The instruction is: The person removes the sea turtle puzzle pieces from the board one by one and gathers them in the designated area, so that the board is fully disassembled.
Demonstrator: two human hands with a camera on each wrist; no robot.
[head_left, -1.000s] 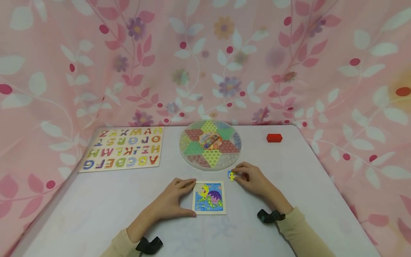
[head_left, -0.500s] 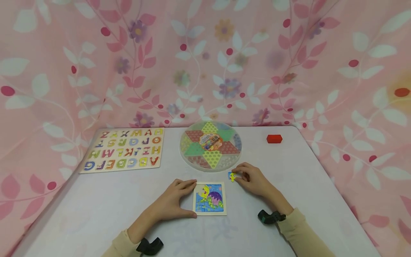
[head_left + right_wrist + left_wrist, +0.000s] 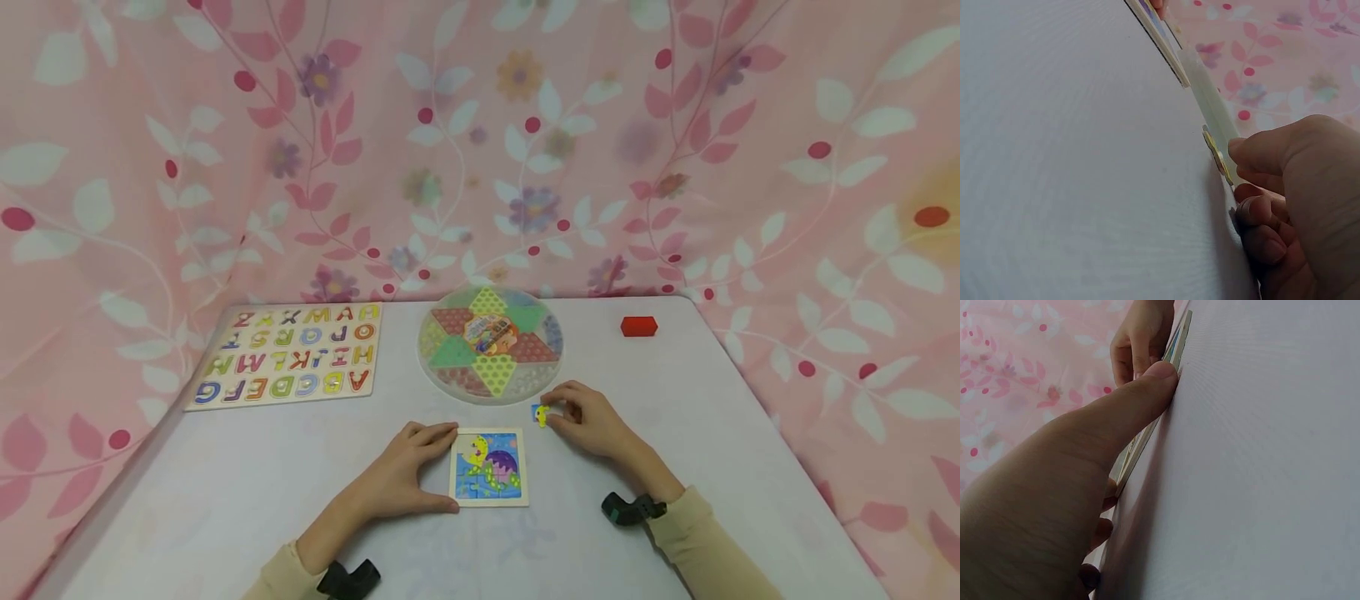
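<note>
A small square jigsaw puzzle (image 3: 489, 468) in a pale wooden frame lies on the table, showing a yellow cartoon animal with a purple shell. Its upper left corner shows a pale bare patch. My left hand (image 3: 408, 473) grips the frame's left side, thumb at the lower corner and fingers at the upper one. To the right of the frame, my right hand (image 3: 592, 419) pinches a yellow and blue puzzle piece (image 3: 540, 414) between thumb and fingers. In the right wrist view that piece (image 3: 1217, 154) is edge-on by the thumb, close to the tabletop.
Behind the puzzle lies a round Chinese checkers board (image 3: 491, 346). A wooden alphabet board (image 3: 281, 354) is at the back left, and a red block (image 3: 639, 326) at the back right. A pink floral curtain (image 3: 480, 150) hangs behind the white table (image 3: 480, 562).
The head view has shifted slightly, so the table things sit a little lower in it. Both hands, the puzzle and the piece keep their places relative to each other.
</note>
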